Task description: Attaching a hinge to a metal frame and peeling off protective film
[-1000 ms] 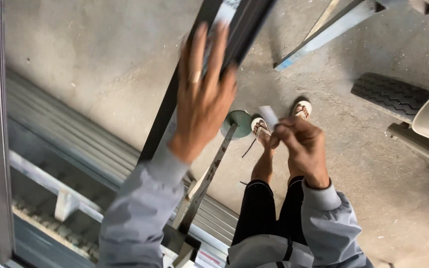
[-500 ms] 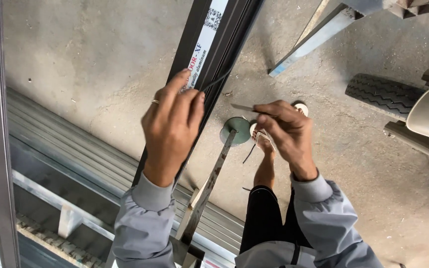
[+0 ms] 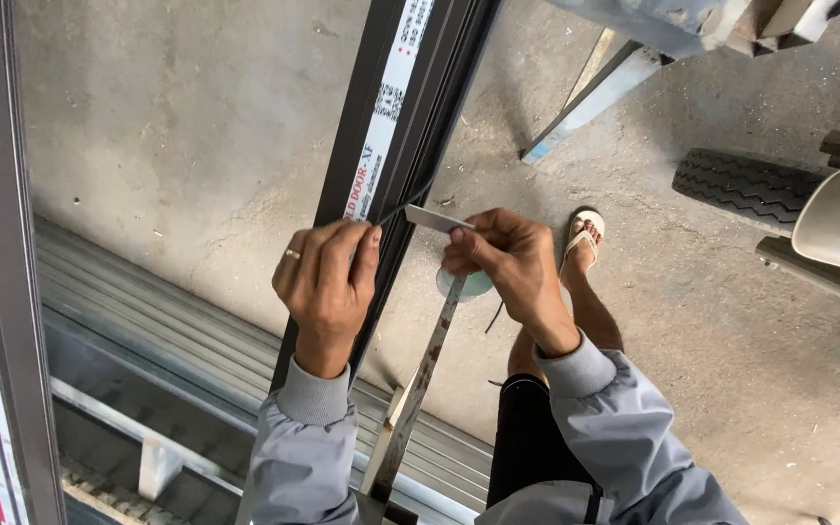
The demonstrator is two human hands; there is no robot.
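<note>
I see the dark door profile (image 3: 410, 126) running upper right to lower left; my left hand (image 3: 328, 282) pinches its edge, my right hand (image 3: 507, 262) pinches a thin grey strip (image 3: 437, 219) (lying roughly level).

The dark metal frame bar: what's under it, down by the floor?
Below the dark frame bar lies bare concrete floor, stacked grey metal profiles lower down. The left hand hides part of it.

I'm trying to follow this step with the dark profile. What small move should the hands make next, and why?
Probably draw the thin black strip tighter and press it along the dark metal profile. The left hand pinches the strip's end against the profile, while the right hand holds a small flat grey piece at the strip's other end, which hangs slightly off the profile.
</note>
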